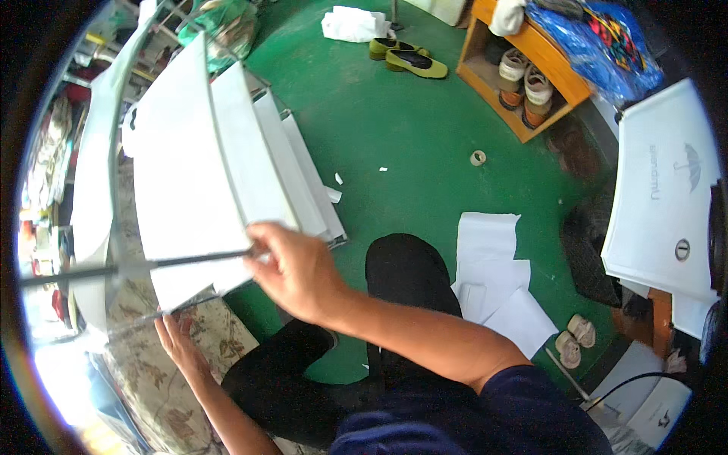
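Observation:
In my right hand (292, 269), thumb and fingers are closed on the near edge of a large white panel (182, 152), where a thin dark strip (201, 258) runs leftward. Behind that panel stand several more white panels (284, 167), stacked upright and leaning. Farther left, another tall white panel (95, 174) curves up toward the rim. My left hand (180, 345) lies low with its fingers stretched out, the tips at the panel's bottom edge above a flowered cloth (152, 379). It grips nothing that I can see.
White sheets (493, 265) lie on the green floor (379, 197) beside my knee. An orange shoe rack (485, 83) stands at the far right, green shoes (417, 64) nearby. White printed boxes (660, 182) stand at the right. A small roll (478, 158) sits on the floor.

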A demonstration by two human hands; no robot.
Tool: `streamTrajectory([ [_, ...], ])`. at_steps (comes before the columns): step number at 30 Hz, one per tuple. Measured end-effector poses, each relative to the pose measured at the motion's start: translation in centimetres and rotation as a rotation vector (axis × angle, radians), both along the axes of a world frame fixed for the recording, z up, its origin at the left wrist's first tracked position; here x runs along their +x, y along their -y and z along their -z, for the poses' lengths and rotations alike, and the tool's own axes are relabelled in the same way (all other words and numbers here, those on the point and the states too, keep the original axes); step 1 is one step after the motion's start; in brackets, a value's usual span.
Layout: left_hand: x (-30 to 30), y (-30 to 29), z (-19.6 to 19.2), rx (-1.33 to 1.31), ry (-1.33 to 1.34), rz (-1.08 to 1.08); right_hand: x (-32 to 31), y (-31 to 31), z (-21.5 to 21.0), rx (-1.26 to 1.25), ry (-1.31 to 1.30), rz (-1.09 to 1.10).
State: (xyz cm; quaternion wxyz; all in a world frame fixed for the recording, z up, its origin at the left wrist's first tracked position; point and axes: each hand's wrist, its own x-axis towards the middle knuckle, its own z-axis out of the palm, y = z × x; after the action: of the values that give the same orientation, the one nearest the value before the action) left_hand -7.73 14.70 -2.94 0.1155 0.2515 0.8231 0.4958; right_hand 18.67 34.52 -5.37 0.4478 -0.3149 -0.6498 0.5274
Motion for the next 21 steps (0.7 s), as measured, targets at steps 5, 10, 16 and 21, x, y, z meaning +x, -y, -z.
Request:
streamTrajectory([
  [5, -3.5, 2.1, 0.2, 0.009, 0.065, -0.087, -1.5, 3.1, -0.1, -0.047, -0.120, -0.066],
  [10, -5.4, 2.7, -0.4, -0.004, 0.032, -0.041, -3.1, 4.0, -0.1, -0.085, -0.168, -0.118],
  [16, -4.9, 1.4, -0.9, 0.001, 0.039, -0.075, -3.9, 4.6, -0.1, -0.108, -0.103, -0.100],
  [21, -5.0, 0.8, -1.5, 0.036, 0.074, -0.091, -3.8, 5.4, -0.4, -0.102, -0.143, -0.156],
])
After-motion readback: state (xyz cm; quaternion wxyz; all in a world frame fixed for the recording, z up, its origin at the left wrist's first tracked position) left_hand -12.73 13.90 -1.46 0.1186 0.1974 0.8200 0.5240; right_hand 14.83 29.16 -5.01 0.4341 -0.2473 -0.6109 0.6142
